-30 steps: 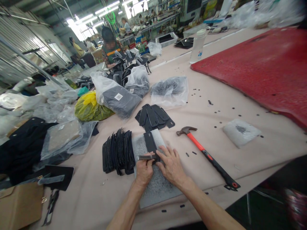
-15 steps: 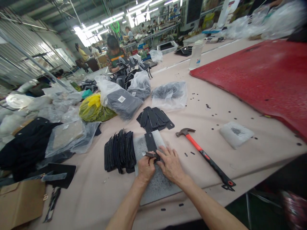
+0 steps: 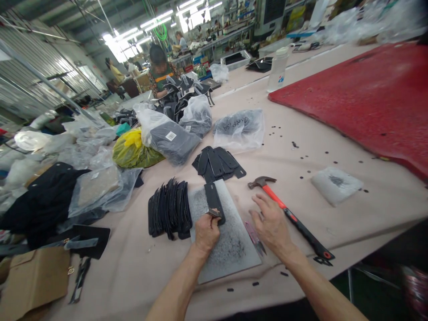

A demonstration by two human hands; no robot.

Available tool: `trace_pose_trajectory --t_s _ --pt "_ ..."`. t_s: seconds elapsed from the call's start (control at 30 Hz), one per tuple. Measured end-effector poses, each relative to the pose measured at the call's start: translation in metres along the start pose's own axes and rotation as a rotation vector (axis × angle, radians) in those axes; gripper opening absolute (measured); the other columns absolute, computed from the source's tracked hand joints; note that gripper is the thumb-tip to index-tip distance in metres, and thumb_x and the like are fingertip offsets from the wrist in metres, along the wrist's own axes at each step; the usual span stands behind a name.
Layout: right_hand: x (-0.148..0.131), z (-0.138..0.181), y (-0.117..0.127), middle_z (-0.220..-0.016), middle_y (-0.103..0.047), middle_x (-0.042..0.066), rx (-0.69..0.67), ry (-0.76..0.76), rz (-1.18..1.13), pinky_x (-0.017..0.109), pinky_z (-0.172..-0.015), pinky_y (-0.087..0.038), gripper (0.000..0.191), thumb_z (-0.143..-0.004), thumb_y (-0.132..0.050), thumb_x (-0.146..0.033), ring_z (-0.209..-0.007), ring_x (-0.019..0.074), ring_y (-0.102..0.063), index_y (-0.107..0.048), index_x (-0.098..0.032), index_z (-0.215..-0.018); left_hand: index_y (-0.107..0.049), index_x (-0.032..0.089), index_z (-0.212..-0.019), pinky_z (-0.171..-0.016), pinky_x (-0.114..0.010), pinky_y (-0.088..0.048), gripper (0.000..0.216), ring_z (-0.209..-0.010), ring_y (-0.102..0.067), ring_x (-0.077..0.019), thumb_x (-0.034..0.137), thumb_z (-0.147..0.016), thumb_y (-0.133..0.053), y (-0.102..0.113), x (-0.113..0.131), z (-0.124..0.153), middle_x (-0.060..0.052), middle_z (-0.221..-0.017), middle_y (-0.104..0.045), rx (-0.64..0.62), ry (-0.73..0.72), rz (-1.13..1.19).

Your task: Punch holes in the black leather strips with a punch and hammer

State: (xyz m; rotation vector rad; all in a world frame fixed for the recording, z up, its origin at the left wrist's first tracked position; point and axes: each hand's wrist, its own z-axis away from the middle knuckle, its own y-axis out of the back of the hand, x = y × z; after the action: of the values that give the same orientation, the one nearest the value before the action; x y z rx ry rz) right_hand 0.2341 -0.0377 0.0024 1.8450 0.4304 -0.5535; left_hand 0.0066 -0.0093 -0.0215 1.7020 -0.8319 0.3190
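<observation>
A grey cutting pad (image 3: 230, 240) lies on the beige table (image 3: 321, 156) in front of me. A black leather strap piece (image 3: 214, 203) lies on it. My left hand (image 3: 206, 232) is closed around a small metal punch tool (image 3: 214, 212) that stands on the strap's near end. My right hand (image 3: 272, 223) hovers with fingers spread over the table, just left of the red-handled hammer (image 3: 287, 214) and holding nothing. Small snips (image 3: 254, 237) lie at the pad's right edge.
A stack of black strap pieces (image 3: 169, 209) stands left of the pad; more pieces (image 3: 219, 162) lie fanned behind it. Plastic bags (image 3: 239, 127), a yellow bag (image 3: 132, 149), a red mat (image 3: 361, 93), a bottle (image 3: 277, 69) and a cardboard box (image 3: 33, 278) surround. A person (image 3: 158, 71) works at the far end.
My right hand has left the strap and punch and moved right toward the hammer, opening. The left hand stays on the punch, now stood on the strap.
</observation>
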Motion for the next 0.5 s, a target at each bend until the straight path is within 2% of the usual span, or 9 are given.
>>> trace_pose_trajectory --t_s 0.1,0.17,0.27,0.33,0.4,0.5 --pt "0.033 -0.004 0.026 -0.125 -0.055 0.020 -0.067 -0.140 0.311 0.047 -0.087 -0.041 0.037 -0.087 -0.051 -0.028 -0.108 0.0343 -0.051 -0.055 -0.013 -0.120 -0.067 0.018 -0.102 -0.089 -0.041 -0.057 0.022 -0.099 -0.070 -0.0243 0.012 -0.086 -0.052 -0.001 0.001 0.000 -0.008 -0.102 -0.074 0.001 0.009 0.020" --pt "0.053 -0.006 0.036 -0.111 -0.058 0.020 -0.159 -0.220 0.365 0.044 -0.078 -0.042 0.029 -0.087 -0.051 -0.029 -0.098 0.0334 -0.053 -0.057 -0.013 -0.110 -0.066 0.019 -0.101 -0.090 -0.041 -0.057 0.023 -0.099 -0.069 -0.0232 0.011 -0.085 -0.052 -0.001 0.001 0.000 -0.007 -0.102 -0.074 0.002 0.015 0.033" --pt "0.069 -0.012 0.041 -0.092 -0.058 0.014 -0.305 -0.468 0.043 0.037 -0.070 -0.042 0.013 -0.083 -0.053 -0.026 -0.087 0.0268 -0.055 -0.056 -0.017 -0.091 -0.066 0.020 -0.098 -0.091 -0.040 -0.056 0.023 -0.097 -0.068 -0.0221 0.010 -0.084 -0.051 0.000 0.002 0.000 -0.006 -0.099 -0.073 -0.002 0.020 0.036" --pt "0.068 -0.017 0.042 -0.081 -0.057 0.008 -0.396 -0.637 -0.221 0.032 -0.063 -0.043 0.008 -0.077 -0.055 -0.024 -0.076 0.0215 -0.055 -0.053 -0.019 -0.082 -0.066 0.021 -0.095 -0.089 -0.039 -0.055 0.021 -0.095 -0.068 -0.0224 0.010 -0.084 -0.052 0.000 0.003 0.000 -0.006 -0.095 -0.072 -0.002 0.014 0.022" --pt "0.058 -0.020 0.044 -0.071 -0.054 0.003 -0.493 -0.693 -0.379 0.029 -0.054 -0.043 0.008 -0.074 -0.056 -0.024 -0.063 0.0168 -0.054 -0.051 -0.020 -0.078 -0.065 0.021 -0.092 -0.085 -0.038 -0.055 0.017 -0.091 -0.067 -0.0229 0.011 -0.083 -0.053 0.001 0.004 0.000 -0.006 -0.090 -0.071 0.001 0.013 -0.003" --pt "0.031 -0.019 0.050 -0.063 -0.047 -0.002 -0.596 -0.687 -0.497 0.025 -0.043 -0.039 0.008 -0.077 -0.049 -0.029 -0.046 0.0116 -0.044 -0.048 -0.021 -0.076 -0.062 0.021 -0.086 -0.078 -0.035 -0.054 0.014 -0.085 -0.066 -0.0224 0.010 -0.082 -0.054 0.003 0.007 0.000 -0.005 -0.084 -0.070 0.007 0.019 -0.026"
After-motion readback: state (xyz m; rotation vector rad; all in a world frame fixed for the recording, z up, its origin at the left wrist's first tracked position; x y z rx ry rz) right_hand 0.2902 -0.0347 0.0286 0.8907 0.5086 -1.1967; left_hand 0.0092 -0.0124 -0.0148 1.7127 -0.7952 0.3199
